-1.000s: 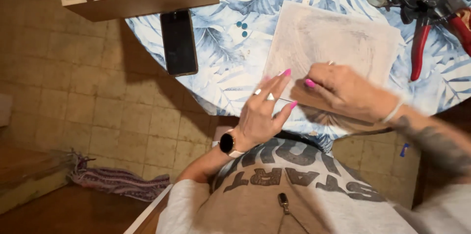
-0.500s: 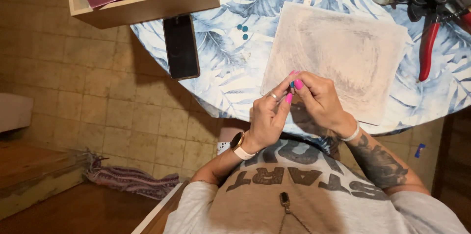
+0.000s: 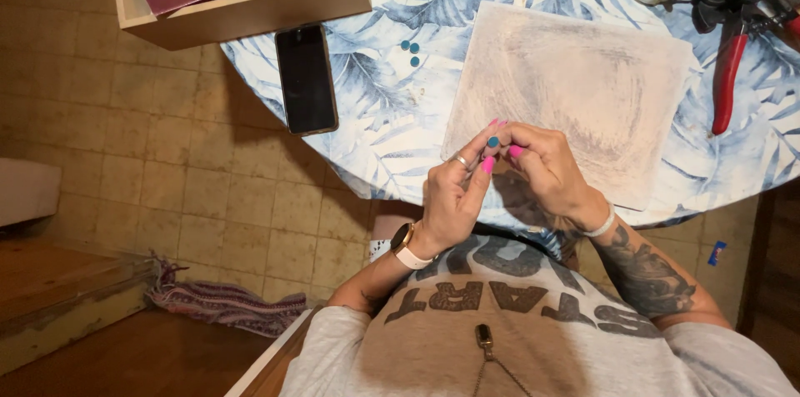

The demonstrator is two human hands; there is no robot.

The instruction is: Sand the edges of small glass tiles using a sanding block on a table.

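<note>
Teal disc (image 3: 493,142) pinched between fingertips of left hand (image 3: 454,193) and right hand (image 3: 546,168) above board (image 3: 583,80).

Wooden box (image 3: 250,9) cut by top edge; red-handled pliers (image 3: 727,72) partly cropped; teal disc (image 3: 493,142) too small to identify.

A single head-worn camera looks steeply down over the person's chest, close above the left hand (image 3: 450,197) and right hand (image 3: 546,168), which meet near the middle of the frame. The round tabletop (image 3: 392,114) fills the upper right, its near edge curving toward the body, while the tiled floor (image 3: 125,147) takes the left side; there is no second view to overlap
</note>
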